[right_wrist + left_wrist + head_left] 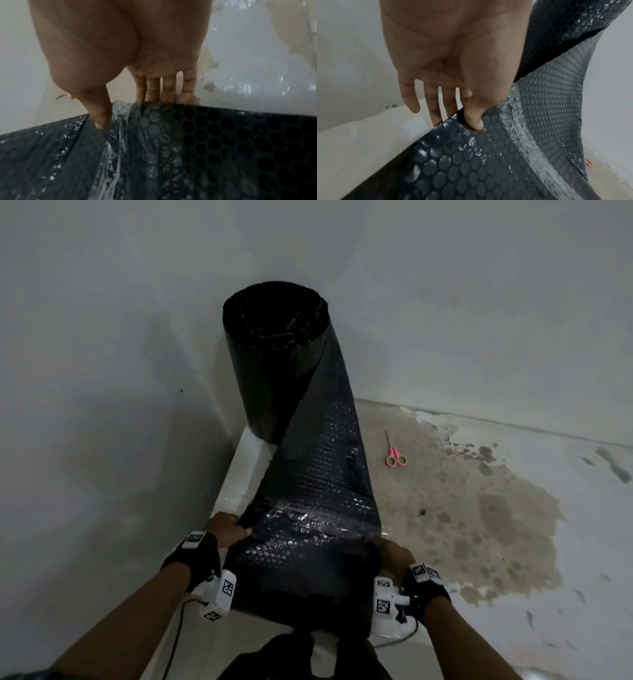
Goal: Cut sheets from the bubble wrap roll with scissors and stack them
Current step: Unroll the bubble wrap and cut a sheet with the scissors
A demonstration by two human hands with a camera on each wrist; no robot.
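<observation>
Nearest, the left hand (226, 528) and right hand (393, 553) each pinch a side edge of the black bubble wrap sheet (308, 542), probably thumb on top. Beyond, scissors (395, 453) lie on open floor (513, 474) right of the sheet; the roll (270, 364) stands upright in the wall corner.

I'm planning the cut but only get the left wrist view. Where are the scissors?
Observer: The pink scissors lie closed on the stained surface, to the right of the sheet, with no hand on them.
Operator: Is the right hand free?
Observer: No. The right hand pinches the sheet's right edge, thumb on top.
Operator: And the roll?
Observer: The roll stands upright in the wall corner.
</observation>
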